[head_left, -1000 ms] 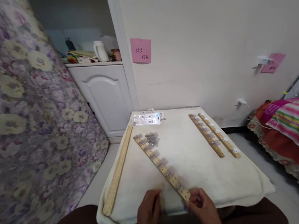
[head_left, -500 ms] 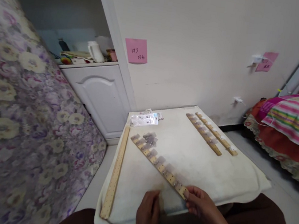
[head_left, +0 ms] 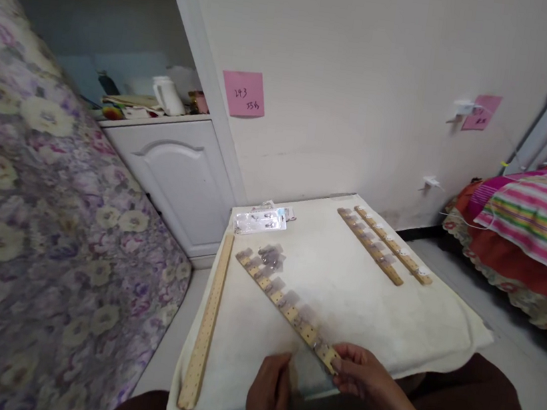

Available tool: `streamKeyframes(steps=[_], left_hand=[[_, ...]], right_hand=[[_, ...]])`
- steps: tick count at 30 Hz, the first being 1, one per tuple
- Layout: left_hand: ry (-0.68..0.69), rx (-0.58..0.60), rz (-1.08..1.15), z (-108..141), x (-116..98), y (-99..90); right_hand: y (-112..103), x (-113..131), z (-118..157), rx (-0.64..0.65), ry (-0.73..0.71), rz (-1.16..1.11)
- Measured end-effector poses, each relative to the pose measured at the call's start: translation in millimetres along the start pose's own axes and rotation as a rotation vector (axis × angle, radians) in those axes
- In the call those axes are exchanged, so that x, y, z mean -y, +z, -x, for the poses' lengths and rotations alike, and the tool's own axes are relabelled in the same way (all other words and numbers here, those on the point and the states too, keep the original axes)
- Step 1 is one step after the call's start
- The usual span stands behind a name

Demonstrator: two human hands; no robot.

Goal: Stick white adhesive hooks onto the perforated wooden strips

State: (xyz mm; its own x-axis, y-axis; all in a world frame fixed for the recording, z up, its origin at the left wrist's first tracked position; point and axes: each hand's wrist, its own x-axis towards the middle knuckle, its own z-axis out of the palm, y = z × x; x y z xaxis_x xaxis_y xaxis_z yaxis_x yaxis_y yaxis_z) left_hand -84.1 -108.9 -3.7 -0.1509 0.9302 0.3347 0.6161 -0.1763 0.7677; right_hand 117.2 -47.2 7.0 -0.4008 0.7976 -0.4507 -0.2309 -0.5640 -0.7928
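A wooden strip with holes (head_left: 290, 311) lies slantwise on the cloth-covered table, with small translucent tabs and shiny bits along its length. My right hand (head_left: 357, 371) is closed on its near end, thumb on top. At the table's front edge my left hand (head_left: 269, 393) is curled; its inner side is hidden, so I cannot make out what it holds, if anything. Beside the strip's far end is a small pile of translucent tabs (head_left: 271, 257). To the left lies a bare wooden strip (head_left: 207, 324) with rows of holes.
Two more strips with tabs, a darker one (head_left: 369, 244) and a lighter one (head_left: 394, 244), lie at the right on the white cloth (head_left: 418, 332). Clear plastic packages (head_left: 261, 220) sit at the back left. A floral curtain (head_left: 49, 222) hangs left; a bed (head_left: 543, 227) stands right.
The near end of the strip in my right hand has shifted slightly left and down. My left hand has hardly moved. The whole view has shifted a little.
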Motion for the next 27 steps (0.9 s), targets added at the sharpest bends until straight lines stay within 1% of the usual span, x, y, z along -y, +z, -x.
streamKeyframes(steps=[3,7,12,16,20,23,27], left_hand=[[0.015,-0.012,0.002,0,1,0.4],[0.034,-0.011,-0.01,1,3,0.6],[0.046,-0.01,-0.031,3,6,1.1],[0.058,-0.03,-0.046,3,11,2.5],[0.096,-0.039,-0.047,0,18,2.5],[0.108,-0.032,-0.031,-1,22,3.5],[0.047,-0.12,0.017,1,21,8.1]], right_hand=[[0,-5,-3,-0.002,-0.016,-0.016],[-1,-10,-6,0.025,-0.039,-0.068],[0,-9,-1,0.043,-0.056,-0.078],[3,-2,8,0.08,-0.098,-0.111],[2,10,13,0.068,-0.141,-0.146],[-5,21,10,0.033,-0.185,-0.176],[-22,36,-1,-0.061,-0.243,-0.245]])
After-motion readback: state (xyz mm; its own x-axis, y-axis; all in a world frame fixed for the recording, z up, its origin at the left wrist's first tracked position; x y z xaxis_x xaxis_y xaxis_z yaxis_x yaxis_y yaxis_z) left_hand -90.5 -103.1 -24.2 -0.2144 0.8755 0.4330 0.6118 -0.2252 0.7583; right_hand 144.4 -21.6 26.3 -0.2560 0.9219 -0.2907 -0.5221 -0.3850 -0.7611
